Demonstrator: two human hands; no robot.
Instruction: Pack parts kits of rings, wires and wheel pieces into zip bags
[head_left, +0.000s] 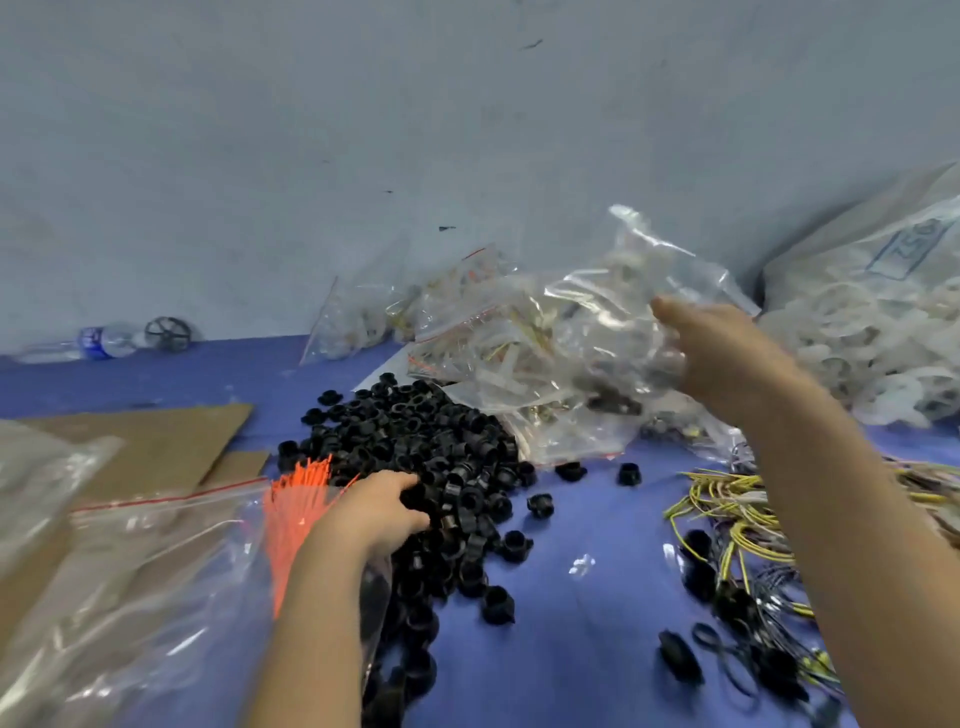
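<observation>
Two hands above the blue desk (571, 649). Left hand (379, 506) curls round black rings (415, 431) in one heap, too many to count; right hand (727, 353) grips one clear zip bag (652, 265), raised beyond the heap.

1. Blue work surface (597, 519), strewn with parts.
2. At centre: heap of black rings (410, 452), strays scattered around it.
3. Along far edge: filled zip bags (519, 353); farther left, a water bottle (98, 343) lying flat.
4. At left edge: cardboard sheets (156, 447), bagged orange ties (296, 509).
5. At right edge: tangled yellow wires (727, 514); in far right corner, bagged white wheel pieces (857, 332).
</observation>
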